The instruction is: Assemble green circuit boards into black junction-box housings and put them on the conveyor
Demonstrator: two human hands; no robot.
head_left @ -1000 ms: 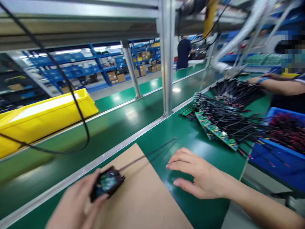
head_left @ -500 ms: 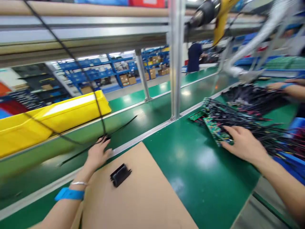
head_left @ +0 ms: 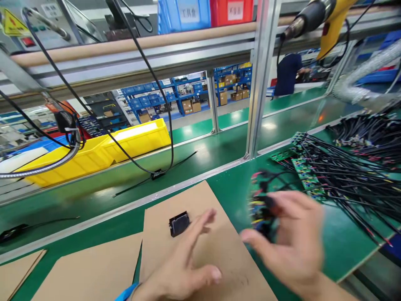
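My left hand (head_left: 183,263) is open over the cardboard sheet (head_left: 216,246), fingers stretched out and thumb apart. Just past its fingertips lies a small black plastic housing (head_left: 179,224). My right hand (head_left: 294,238) grips a circuit board (head_left: 255,205) with colourful parts and black wires between thumb and fingers; motion smears it. Behind that hand, wired circuit boards (head_left: 308,175) lie piled with their black cables (head_left: 351,184) fanned out to the right. On the green strip beyond the metal rail sits a black piece (head_left: 156,174) with thin leads running from both ends.
A metal post (head_left: 261,79) rises from the rail (head_left: 175,182). Yellow bins (head_left: 138,138) stand beyond the strip. A heat gun (head_left: 310,19) hangs at upper right, and black cables (head_left: 171,125) dangle ahead. More cardboard (head_left: 90,267) lies at left. A person (head_left: 286,75) stands far behind.
My left hand has let go of the black piece on the strip and come back over the cardboard. My right hand has lifted a circuit board off the pile and brought it nearer. The view has shifted left.
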